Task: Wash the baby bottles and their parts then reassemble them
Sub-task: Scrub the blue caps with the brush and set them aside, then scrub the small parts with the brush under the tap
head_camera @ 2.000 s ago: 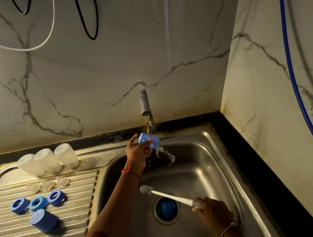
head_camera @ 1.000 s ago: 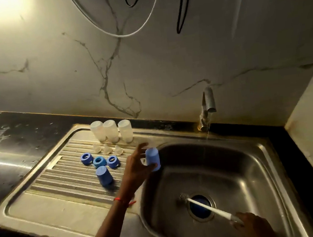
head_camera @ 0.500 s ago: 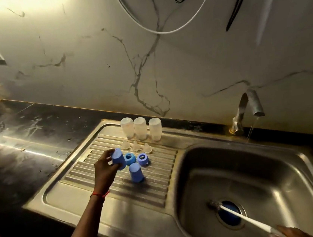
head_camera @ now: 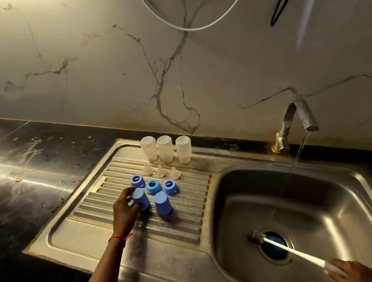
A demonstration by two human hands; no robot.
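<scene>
A dark, shiny surface (head_camera: 20,159) filled the left of the frame. Next to it was the metal draining board (head_camera: 79,231) with ridges. In the middle left, the left hand (head_camera: 124,209) had its fingers curled round a blue cap (head_camera: 140,199). The cap was mouth down, low at the ridges. I could not tell if it touched them. A second blue cap (head_camera: 162,203) stood just beside it on the right. Just above the caps were three blue rings (head_camera: 153,186) in a row. Above those were three small clear teats (head_camera: 160,170). At the back edge, three clear bottles (head_camera: 165,148) stood upside down, close together. To the right was the sink (head_camera: 302,197). A thin stream of water ran from the tap (head_camera: 302,116) in the upper right. In the lower right corner, the right hand (head_camera: 353,272) gripped the white handle of a brush (head_camera: 292,251). Its bristles were at the edge of the drain hole, where something blue (head_camera: 274,249) showed.
</scene>
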